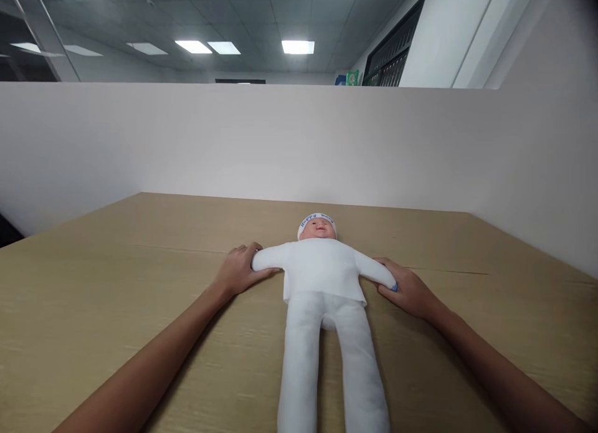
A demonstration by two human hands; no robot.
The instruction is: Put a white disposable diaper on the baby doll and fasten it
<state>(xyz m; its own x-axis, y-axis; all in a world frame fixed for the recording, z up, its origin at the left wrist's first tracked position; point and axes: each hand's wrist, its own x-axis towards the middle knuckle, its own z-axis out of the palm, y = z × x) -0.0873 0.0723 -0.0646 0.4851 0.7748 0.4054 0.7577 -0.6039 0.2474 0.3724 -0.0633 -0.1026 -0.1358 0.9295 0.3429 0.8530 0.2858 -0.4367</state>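
Note:
A baby doll (322, 268) in a white top and white trousers lies on its back on the wooden table, its head toward the far side. A white headband (317, 219) with blue lettering circles its head. Both doll arms stretch out sideways. My left hand (239, 270) is closed around the end of the doll arm on the left, thumb below it. On the other side, my right hand (407, 291) grips the end of the other doll arm, where a small blue patch (394, 288) shows. The doll's feet are cut off by the frame's lower edge.
The tan wooden tabletop (140, 296) spreads wide around the doll, with a thin seam across it. A white partition (233, 140) rises behind its far edge. A white wall (546, 159) stands on the right. Ceiling lights (298, 47) show beyond the partition.

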